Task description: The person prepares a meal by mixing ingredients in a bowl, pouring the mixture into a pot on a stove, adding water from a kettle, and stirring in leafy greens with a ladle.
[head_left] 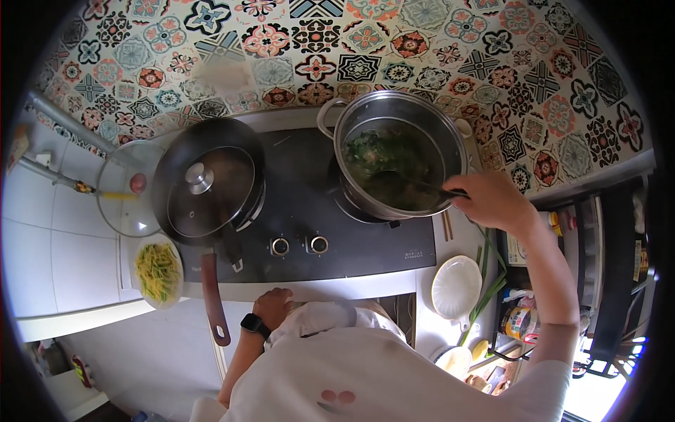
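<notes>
A large steel pot [396, 207] stands at the right of the black gas hob [295, 211], holding broth with leafy greens [387, 150]. Over the pot's right rim, my right hand [488, 200] is closed on the handle of a dark ladle or spoon [427, 187], whose head dips into the broth. My left hand [274, 308], with a smartwatch [253, 323] on its wrist, rests near the counter's front edge, fingers slightly bent, nothing visible in it. A dark wok [169, 158] with a glass lid [199, 179] inside its rim sits on the left burner, its brown handle [211, 295] pointing towards me.
A plate of shredded green and yellow food [158, 271] sits left of the wok, below another glass lid [113, 211] leaning at the wall. Right of the hob lie chopsticks [447, 226], a white ribbed dish [456, 287] and long green stalks [488, 295]. A loaded rack [596, 253] stands far right.
</notes>
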A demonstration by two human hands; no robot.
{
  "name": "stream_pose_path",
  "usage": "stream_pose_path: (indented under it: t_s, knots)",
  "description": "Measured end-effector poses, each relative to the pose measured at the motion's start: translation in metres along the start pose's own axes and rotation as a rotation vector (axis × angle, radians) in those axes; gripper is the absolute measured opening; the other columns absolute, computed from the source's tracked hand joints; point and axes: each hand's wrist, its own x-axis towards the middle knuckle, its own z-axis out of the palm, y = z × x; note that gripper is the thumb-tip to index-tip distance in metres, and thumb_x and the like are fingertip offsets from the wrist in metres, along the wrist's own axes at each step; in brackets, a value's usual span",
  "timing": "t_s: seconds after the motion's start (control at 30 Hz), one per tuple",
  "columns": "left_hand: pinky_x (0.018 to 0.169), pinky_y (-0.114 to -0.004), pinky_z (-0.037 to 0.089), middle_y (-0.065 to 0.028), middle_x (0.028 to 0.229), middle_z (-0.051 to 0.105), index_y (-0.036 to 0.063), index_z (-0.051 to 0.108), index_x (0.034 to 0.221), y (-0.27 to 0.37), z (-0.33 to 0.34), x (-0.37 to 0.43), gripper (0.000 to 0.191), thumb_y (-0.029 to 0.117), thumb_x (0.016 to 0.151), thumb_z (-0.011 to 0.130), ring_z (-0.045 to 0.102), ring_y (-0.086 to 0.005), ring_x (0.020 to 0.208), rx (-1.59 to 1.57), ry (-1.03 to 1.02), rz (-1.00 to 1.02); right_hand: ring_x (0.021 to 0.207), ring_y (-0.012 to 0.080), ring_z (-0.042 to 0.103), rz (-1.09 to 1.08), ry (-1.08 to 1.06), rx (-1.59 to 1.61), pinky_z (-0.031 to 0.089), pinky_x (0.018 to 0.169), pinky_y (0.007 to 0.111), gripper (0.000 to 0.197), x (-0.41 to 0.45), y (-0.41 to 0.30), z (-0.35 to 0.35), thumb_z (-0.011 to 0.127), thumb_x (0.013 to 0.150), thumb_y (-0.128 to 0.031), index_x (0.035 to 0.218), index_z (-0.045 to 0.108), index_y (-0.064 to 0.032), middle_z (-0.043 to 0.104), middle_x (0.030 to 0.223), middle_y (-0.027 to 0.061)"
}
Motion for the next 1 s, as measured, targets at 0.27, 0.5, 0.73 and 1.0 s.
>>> stream_pose_path:
  t_s: [0.27, 0.5, 0.73, 1.0]
  knots:
    - [0.077, -0.036, 0.047, -0.0098, 0.095, 0.06, 0.0093, 0.057, 0.097, 0.002, -0.014, 0.002, 0.021, 0.021, 0.08, 0.054, 0.057, -0.0274, 0.089, 0.009, -0.005, 0.021, 0.076, 0.0292, 0.06, 0.208, 0.13, -0.04, 0.046, 0.07, 0.039, 0.025, 0.013, 0.021, 0.025, 0.054, 0.078, -0.016, 0.103, 0.059, -0.0133, 0.063, 0.082, 0.013]
    - [0.079, -0.036, 0.046, -0.0102, 0.096, 0.06, 0.008, 0.056, 0.098, -0.003, -0.01, -0.003, 0.022, 0.021, 0.081, 0.054, 0.056, -0.0275, 0.09, 0.013, -0.052, -0.005, 0.073, 0.027, 0.061, 0.156, -0.074, 0.206, 0.047, 0.068, 0.035, 0.024, 0.007, -0.015, -0.006, 0.055, 0.077, -0.014, 0.101, 0.06, -0.0086, 0.064, 0.08, 0.0133]
    - [0.069, -0.037, 0.048, -0.01, 0.089, 0.06, 0.0081, 0.055, 0.091, -0.002, -0.019, 0.012, 0.015, 0.018, 0.079, 0.054, 0.058, -0.0284, 0.082, -0.002, 0.082, 0.133, 0.073, 0.0299, 0.061, 0.271, 0.403, -0.002, 0.048, 0.063, 0.04, 0.03, -0.034, 0.0, 0.03, 0.056, 0.079, -0.018, 0.109, 0.055, -0.0165, 0.063, 0.083, 0.0112]
    - [0.057, -0.034, 0.048, -0.0103, 0.075, 0.061, 0.0077, 0.058, 0.087, 0.008, -0.017, 0.027, 0.011, 0.013, 0.078, 0.058, 0.06, -0.0272, 0.066, -0.229, 0.388, 0.213, 0.07, 0.0243, 0.062, 0.351, 0.908, 0.269, 0.051, 0.06, 0.031, 0.035, -0.093, -0.064, 0.142, 0.058, 0.08, -0.009, 0.114, 0.055, -0.0141, 0.061, 0.089, 0.0102]
